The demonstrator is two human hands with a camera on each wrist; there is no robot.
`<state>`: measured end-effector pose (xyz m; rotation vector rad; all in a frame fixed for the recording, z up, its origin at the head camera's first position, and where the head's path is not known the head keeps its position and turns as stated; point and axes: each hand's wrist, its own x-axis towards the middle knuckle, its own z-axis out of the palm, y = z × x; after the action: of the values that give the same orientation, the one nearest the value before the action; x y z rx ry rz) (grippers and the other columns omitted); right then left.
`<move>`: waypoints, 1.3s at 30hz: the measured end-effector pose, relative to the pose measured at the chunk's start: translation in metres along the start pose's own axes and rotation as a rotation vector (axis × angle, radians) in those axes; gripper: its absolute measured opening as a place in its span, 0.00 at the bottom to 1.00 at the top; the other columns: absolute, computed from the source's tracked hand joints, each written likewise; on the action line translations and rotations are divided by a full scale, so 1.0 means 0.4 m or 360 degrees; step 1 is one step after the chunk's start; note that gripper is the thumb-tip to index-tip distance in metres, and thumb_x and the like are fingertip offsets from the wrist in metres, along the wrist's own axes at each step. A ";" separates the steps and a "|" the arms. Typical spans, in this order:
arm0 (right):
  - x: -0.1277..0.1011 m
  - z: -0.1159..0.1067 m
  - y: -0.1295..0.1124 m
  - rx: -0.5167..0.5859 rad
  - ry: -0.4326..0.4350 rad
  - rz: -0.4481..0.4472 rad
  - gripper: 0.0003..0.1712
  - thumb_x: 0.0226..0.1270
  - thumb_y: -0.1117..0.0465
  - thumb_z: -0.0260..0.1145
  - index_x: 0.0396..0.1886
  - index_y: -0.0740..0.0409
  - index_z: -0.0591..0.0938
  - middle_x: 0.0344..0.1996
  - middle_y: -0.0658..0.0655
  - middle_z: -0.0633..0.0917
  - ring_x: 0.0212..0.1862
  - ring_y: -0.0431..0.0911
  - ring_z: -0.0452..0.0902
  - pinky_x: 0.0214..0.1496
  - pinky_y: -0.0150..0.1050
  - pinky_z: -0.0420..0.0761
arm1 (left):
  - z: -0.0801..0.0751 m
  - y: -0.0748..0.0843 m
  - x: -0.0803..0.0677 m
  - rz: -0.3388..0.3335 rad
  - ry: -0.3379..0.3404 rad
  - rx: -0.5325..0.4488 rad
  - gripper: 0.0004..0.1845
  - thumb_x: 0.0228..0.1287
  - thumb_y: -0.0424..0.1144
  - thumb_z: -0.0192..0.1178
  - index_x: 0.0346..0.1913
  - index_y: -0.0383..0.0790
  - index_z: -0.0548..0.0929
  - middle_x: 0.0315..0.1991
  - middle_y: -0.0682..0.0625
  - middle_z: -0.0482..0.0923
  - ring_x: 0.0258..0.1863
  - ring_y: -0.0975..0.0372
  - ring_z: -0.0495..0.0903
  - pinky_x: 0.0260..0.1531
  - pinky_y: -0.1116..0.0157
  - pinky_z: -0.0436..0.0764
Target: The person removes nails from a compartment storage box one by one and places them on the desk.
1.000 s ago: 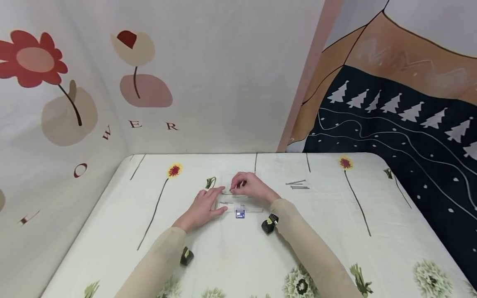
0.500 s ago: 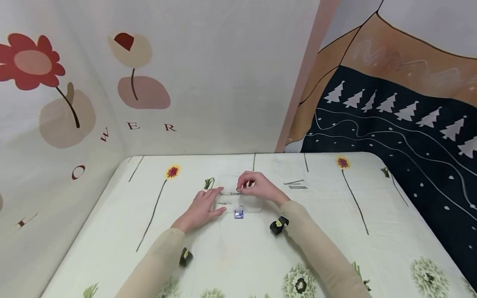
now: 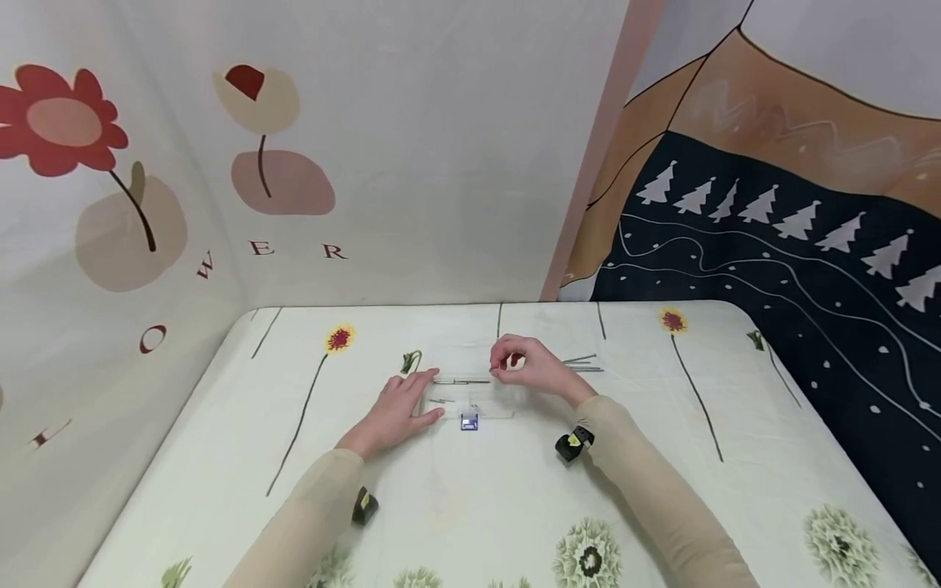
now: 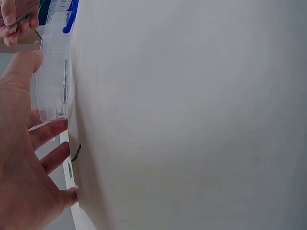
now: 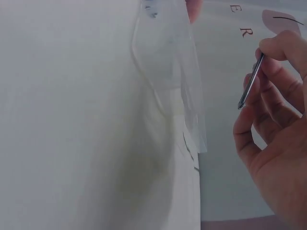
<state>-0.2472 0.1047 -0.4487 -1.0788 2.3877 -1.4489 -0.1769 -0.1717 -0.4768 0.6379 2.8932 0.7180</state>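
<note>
1. The left hand (image 3: pixel 395 414) lies spread, fingers extended, touching the left end of the clear box (image 4: pixel 50 81).
2. The right hand (image 3: pixel 535 367), raised near the box's right end, pinches a thin nail (image 5: pixel 251 81) at its fingertips.
3. More nails (image 3: pixel 588 370) lie right of the box.

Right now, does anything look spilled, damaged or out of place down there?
Nothing clearly stands out: no damage shows on the clear box, and the loose nails beside the right hand lie grouped on the cloth.
</note>
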 end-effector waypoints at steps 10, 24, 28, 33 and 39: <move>-0.043 -0.037 0.002 -0.0044 0.0033 0.0016 0.03 0.60 0.64 0.70 0.28 0.58 0.83 0.40 0.52 0.74 0.43 0.47 0.69 0.40 0.40 0.70 | 0.001 -0.004 -0.001 -0.0017 -0.0011 -0.0006 0.39 0.66 0.55 0.59 0.73 0.39 0.60 0.67 0.43 0.65 0.51 0.52 0.63 0.54 0.51 0.63; -0.083 -0.074 0.014 -0.0108 0.0095 0.0161 0.02 0.57 0.73 0.68 0.30 0.65 0.83 0.40 0.58 0.67 0.47 0.52 0.66 0.50 0.60 0.68 | -0.002 -0.002 0.001 0.0008 -0.0001 0.0005 0.39 0.66 0.54 0.59 0.73 0.39 0.60 0.67 0.43 0.65 0.51 0.51 0.64 0.54 0.51 0.63; -0.099 -0.094 -0.026 -0.0171 0.0081 0.0185 0.02 0.57 0.74 0.67 0.29 0.66 0.82 0.41 0.60 0.69 0.49 0.55 0.65 0.47 0.60 0.69 | -0.003 0.001 0.003 0.0019 0.0008 0.0010 0.38 0.67 0.53 0.59 0.73 0.38 0.60 0.67 0.42 0.66 0.50 0.50 0.65 0.53 0.51 0.63; -0.115 -0.126 0.039 -0.0234 0.0048 0.0211 0.03 0.58 0.70 0.69 0.29 0.60 0.83 0.42 0.56 0.69 0.50 0.54 0.66 0.52 0.55 0.69 | -0.003 0.001 0.002 0.0045 0.0015 0.0020 0.38 0.67 0.53 0.59 0.72 0.37 0.61 0.67 0.41 0.66 0.51 0.50 0.66 0.54 0.50 0.63; -0.143 -0.161 0.087 -0.0381 -0.0017 0.0191 0.02 0.59 0.66 0.69 0.30 0.61 0.84 0.40 0.53 0.69 0.47 0.51 0.68 0.54 0.48 0.67 | -0.001 -0.003 0.000 0.0050 0.0019 0.0022 0.38 0.67 0.53 0.59 0.72 0.36 0.61 0.66 0.41 0.66 0.51 0.50 0.66 0.54 0.50 0.63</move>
<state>-0.2526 0.1972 -0.4565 -0.9660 2.6191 -1.1392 -0.1775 -0.1730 -0.4771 0.6845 2.9075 0.7085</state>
